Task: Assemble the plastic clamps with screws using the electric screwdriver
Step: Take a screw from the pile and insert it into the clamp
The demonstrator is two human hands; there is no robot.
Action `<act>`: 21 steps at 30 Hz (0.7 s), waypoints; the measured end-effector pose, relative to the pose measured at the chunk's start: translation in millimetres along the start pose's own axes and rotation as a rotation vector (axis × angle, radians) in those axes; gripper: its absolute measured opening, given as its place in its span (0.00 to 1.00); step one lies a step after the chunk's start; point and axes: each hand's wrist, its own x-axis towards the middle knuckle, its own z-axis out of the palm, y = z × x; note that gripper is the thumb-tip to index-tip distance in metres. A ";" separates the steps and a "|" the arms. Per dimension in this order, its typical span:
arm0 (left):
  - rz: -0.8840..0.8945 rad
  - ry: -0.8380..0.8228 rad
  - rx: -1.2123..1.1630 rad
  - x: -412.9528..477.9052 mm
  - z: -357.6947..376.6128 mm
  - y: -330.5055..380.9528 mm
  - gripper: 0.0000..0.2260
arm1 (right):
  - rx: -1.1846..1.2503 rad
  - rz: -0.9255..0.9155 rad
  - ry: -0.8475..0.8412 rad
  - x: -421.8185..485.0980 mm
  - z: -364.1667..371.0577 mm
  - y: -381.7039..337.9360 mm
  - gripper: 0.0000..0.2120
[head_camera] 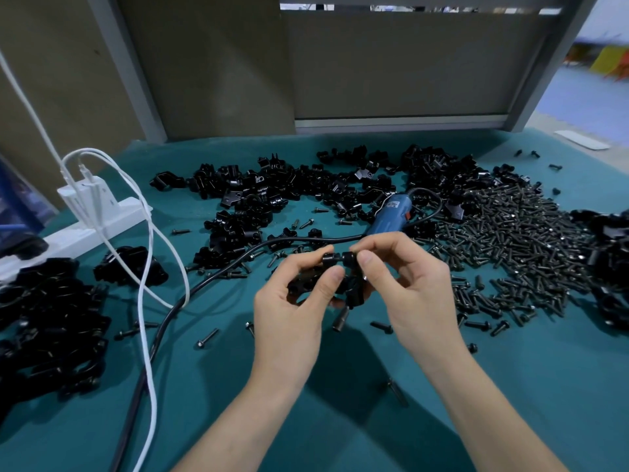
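My left hand [292, 301] pinches a black plastic clamp half [308, 279] between thumb and fingers, above the teal table. My right hand [415, 284] pinches a second black clamp piece [354, 282], its top end meeting the left piece at the middle. A black screw [341, 317] sticks out downward below the two pieces. The blue electric screwdriver [391, 212] lies on the table just beyond my hands, with its black cord [218, 274] running left and toward me.
Loose black clamp parts [272, 189] are heaped across the back of the teal mat [340, 386]. A big pile of black screws [517, 240] lies to the right. More clamps [47, 321] sit at the left, near a white power strip [98, 216] and white cables [149, 301]. Stray screws dot the mat.
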 end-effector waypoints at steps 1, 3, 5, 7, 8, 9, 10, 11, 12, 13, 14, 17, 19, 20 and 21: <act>-0.004 -0.008 -0.001 -0.9 1.5 -1.1 0.08 | -0.041 -0.025 -0.004 0.2 1.3 -1.0 0.06; 0.004 -0.016 0.005 -2.5 3.7 -2.1 0.08 | -0.117 -0.063 -0.019 0.1 5.1 -2.7 0.06; 0.009 -0.010 0.024 -3.4 4.1 -2.3 0.07 | -0.172 -0.081 -0.009 -0.1 7.9 -4.2 0.04; 0.020 -0.046 0.049 -3.1 3.8 -2.3 0.07 | -0.202 -0.080 0.006 1.0 8.2 -6.5 0.04; 0.023 -0.078 0.055 -3.7 4.2 -2.3 0.09 | -0.224 -0.073 0.004 1.7 7.7 -7.9 0.05; 0.015 -0.108 0.041 -4.4 4.8 -2.0 0.13 | -0.272 -0.082 -0.001 2.7 7.3 -9.1 0.07; -0.007 -0.129 0.008 -4.8 5.8 -1.6 0.15 | -0.344 -0.108 -0.006 3.7 6.8 -10.0 0.07; -0.041 -0.133 -0.030 -4.9 7.0 -1.4 0.15 | -0.420 -0.140 -0.014 4.4 6.9 -10.7 0.08; -0.079 -0.125 -0.065 -4.7 7.5 -1.4 0.16 | -0.480 -0.169 -0.027 4.6 7.1 -11.4 0.08; -0.122 -0.114 -0.097 -3.9 7.7 -1.5 0.16 | -0.515 -0.189 -0.044 4.4 7.2 -11.9 0.07; -0.164 -0.105 -0.126 -2.5 7.4 -2.2 0.16 | -0.522 -0.198 -0.067 4.0 6.6 -12.1 0.07; -0.237 -0.093 -0.176 0.8 6.7 -4.6 0.15 | -0.430 -0.139 -0.142 4.4 1.5 -11.5 0.06; -0.256 -0.084 -0.190 2.0 6.7 -7.0 0.16 | -0.350 -0.080 -0.173 6.4 -3.5 -9.7 0.08; -0.257 -0.074 -0.191 2.6 6.4 -8.0 0.17 | -0.312 -0.052 -0.184 7.5 -5.4 -8.8 0.09; -0.255 -0.063 -0.189 3.2 5.9 -8.5 0.17 | -0.274 -0.025 -0.194 8.4 -6.8 -8.1 0.09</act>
